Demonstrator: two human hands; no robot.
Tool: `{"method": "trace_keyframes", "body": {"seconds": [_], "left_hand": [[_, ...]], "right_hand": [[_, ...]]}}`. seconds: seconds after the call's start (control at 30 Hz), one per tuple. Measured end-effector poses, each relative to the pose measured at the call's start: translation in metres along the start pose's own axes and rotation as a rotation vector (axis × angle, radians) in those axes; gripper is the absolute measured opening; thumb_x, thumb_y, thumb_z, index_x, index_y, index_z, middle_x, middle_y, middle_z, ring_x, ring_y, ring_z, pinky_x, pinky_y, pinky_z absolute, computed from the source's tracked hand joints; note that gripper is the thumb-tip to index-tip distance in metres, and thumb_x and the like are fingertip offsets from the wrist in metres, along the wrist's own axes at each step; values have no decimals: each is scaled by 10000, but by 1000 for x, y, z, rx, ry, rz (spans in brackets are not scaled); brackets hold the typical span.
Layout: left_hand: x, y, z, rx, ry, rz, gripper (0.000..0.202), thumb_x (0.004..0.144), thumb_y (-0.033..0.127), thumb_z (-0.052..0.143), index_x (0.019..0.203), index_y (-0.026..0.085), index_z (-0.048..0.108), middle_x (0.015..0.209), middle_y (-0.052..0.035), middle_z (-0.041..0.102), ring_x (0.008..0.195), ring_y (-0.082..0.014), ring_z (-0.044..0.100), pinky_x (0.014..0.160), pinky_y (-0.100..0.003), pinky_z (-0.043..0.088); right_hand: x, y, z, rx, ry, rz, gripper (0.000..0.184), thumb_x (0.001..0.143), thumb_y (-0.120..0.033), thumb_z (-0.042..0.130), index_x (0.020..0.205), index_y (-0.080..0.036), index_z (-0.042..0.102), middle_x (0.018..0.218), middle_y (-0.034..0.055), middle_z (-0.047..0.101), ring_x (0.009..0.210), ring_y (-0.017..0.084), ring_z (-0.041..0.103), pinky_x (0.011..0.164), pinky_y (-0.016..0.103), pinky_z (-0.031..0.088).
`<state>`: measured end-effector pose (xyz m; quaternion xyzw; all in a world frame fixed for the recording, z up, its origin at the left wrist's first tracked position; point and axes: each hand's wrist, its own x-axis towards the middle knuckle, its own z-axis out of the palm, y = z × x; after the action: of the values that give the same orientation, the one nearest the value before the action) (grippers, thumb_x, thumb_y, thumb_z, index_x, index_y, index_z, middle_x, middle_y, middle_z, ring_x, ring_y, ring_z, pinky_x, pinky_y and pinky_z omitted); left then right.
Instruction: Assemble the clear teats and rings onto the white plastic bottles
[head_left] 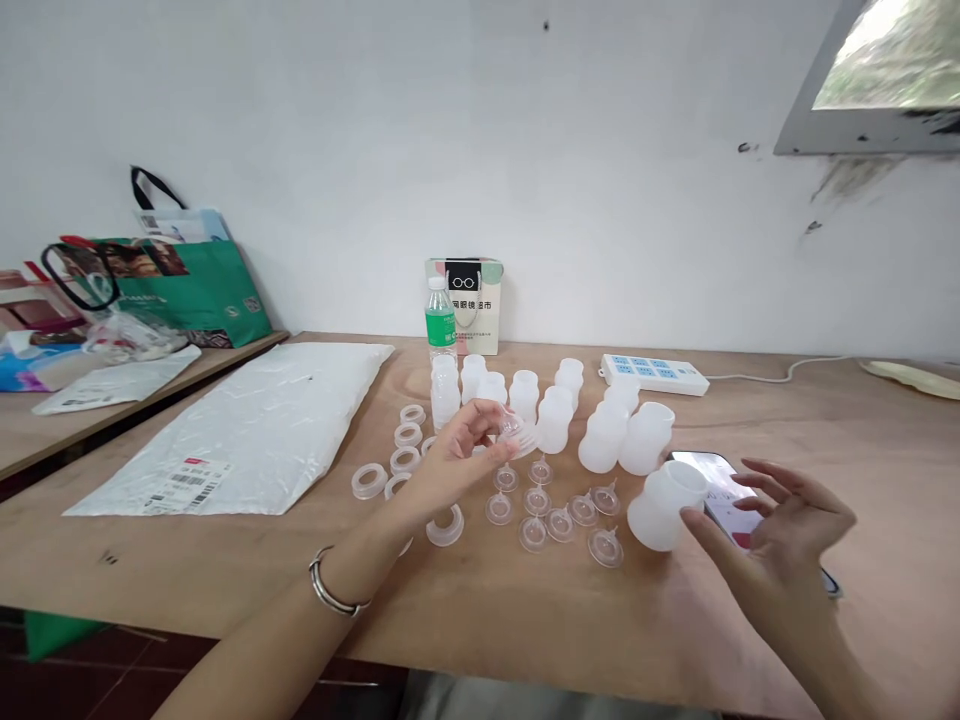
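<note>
At a wooden worktop [525,630], the left hand [454,458] pinches a clear teat [514,430] in closed fingers, while the right hand [787,530], fingers spread, merely touches a tilted white bottle [661,510], which wants firmer steadying.

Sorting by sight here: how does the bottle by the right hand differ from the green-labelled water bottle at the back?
The milky bottle is squat, wide-mouthed and uncapped; the water bottle is tall, slim and capped. The milky bottle tilts, with the right hand at its side; the water bottle stands upright, untouched. Both look plastic.
</note>
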<state>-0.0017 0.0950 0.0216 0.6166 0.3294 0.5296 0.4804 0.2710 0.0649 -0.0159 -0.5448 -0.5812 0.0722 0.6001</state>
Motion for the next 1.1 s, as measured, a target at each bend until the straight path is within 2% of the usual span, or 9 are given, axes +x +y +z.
{"method": "trace_keyframes", "body": {"seconds": [0.1,0.2,0.27,0.33,0.43,0.6,0.73,0.93,1.1], "left_hand": [[2,2,-1,-50,4,-18,250,758,297,657,944,214,514,952,-32,622,895,-142,591,777,-286,468],[2,6,0,-55,6,-45,351,758,321,654,1069,218,528,976,-49,633,944,-158,593,819,-304,466],[2,7,1,-70,7,-79,357,759,332,654,1082,217,556,1051,-65,628,1012,-170,579,860,-311,455],[1,6,2,-112,18,-121,296,747,346,670,995,200,600,1088,-68,622,1028,-174,577,879,-311,448],[1,1,3,-216,50,-195,271,704,346,717,884,182,599,970,-40,649,884,-135,614,815,-281,462],[2,-5,3,-300,90,-241,317,662,320,761,871,181,568,841,2,649,785,-96,613,749,-242,465],[4,-7,-1,-249,51,-188,377,675,344,748,989,202,596,883,-14,670,806,-111,620,747,-250,466],[8,-16,-11,-55,104,-118,397,650,413,742,968,198,642,794,-5,664,719,-113,607,653,-237,462],[10,-19,-10,26,100,-119,399,631,443,747,898,165,641,741,-15,652,671,-122,597,598,-241,456]], "right_hand": [[-2,28,6,-101,-88,46,828,516,-561,743,1162,-223,350,1186,124,419,938,275,528,683,421,470],[-8,47,7,-162,-289,146,563,551,-536,734,937,-213,481,922,58,504,778,246,558,577,385,490],[-10,47,6,-163,-362,212,427,611,-516,705,833,-223,490,823,36,527,737,243,574,572,386,501],[-9,37,6,-53,-331,197,404,668,-485,677,914,-228,486,889,51,571,827,258,599,657,397,520],[-3,10,11,101,-316,32,462,708,-432,663,1078,-246,460,1032,65,588,970,259,585,764,383,513],[15,-27,33,-117,-521,-261,397,755,-397,636,1125,-291,539,1021,65,586,877,242,588,626,325,501],[27,-28,49,-126,-524,-398,430,773,-364,621,1192,-308,541,1004,69,571,841,227,593,615,309,506],[28,-22,56,-155,-480,-552,435,808,-274,577,1237,-302,514,1056,92,515,907,234,573,633,312,521],[19,-22,56,-263,-385,-694,375,842,-208,527,1213,-265,528,1108,120,453,1003,264,539,793,418,498]]}}
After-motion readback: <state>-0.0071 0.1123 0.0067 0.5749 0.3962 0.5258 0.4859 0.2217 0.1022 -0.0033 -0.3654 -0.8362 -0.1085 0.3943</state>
